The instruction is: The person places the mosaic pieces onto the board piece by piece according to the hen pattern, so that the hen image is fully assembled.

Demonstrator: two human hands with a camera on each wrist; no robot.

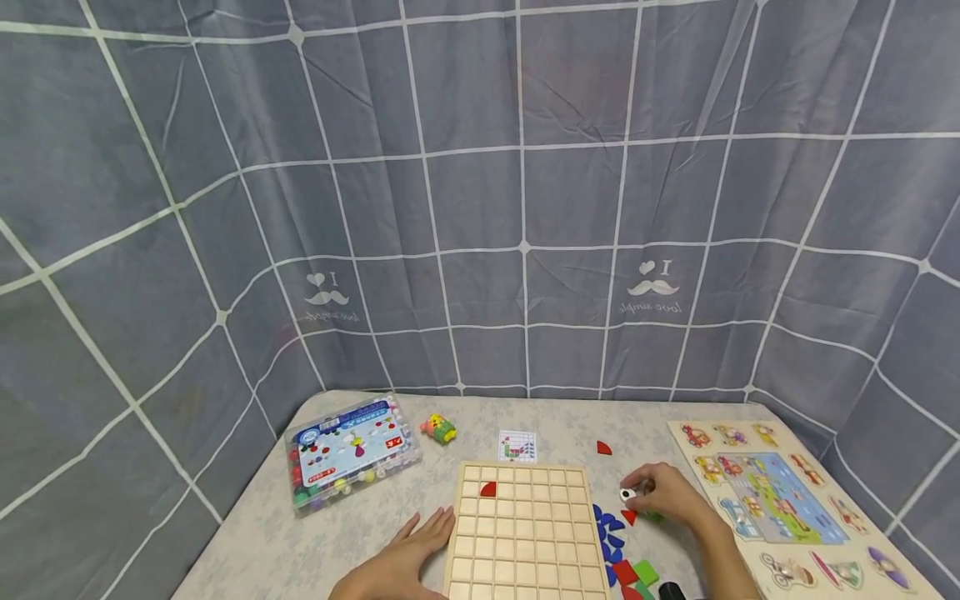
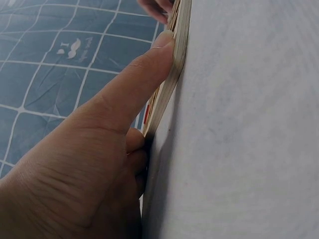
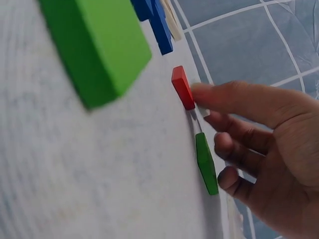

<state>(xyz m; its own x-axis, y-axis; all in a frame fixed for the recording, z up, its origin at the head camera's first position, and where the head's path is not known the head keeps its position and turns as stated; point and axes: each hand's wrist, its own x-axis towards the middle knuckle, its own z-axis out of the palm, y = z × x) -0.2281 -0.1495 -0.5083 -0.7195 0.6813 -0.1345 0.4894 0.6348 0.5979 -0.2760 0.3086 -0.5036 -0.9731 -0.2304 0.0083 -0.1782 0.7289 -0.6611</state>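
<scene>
A wooden grid board [image 1: 522, 533] lies on the table, one red quarter-circle piece [image 1: 489, 489] in its upper left squares. My left hand [image 1: 408, 554] rests along the board's left edge, its thumb [image 2: 149, 62] laid against the rim. To the right of the board, my right hand [image 1: 667, 493] pinches a small white piece with a black dot [image 1: 627, 495] between thumb and fingers. Just below those fingertips are a red piece [image 3: 182, 87] and a green piece [image 3: 206, 164]. Another red quarter-circle [image 1: 603, 448] lies farther back.
Several blue pieces [image 1: 611, 533] lie along the board's right side, with red and green squares [image 1: 645, 572] nearer. A small pattern card [image 1: 517, 446] sits behind the board. At left are a clear bead box [image 1: 352, 450] and a toy figure [image 1: 438, 428]; at right, a picture puzzle [image 1: 795, 500].
</scene>
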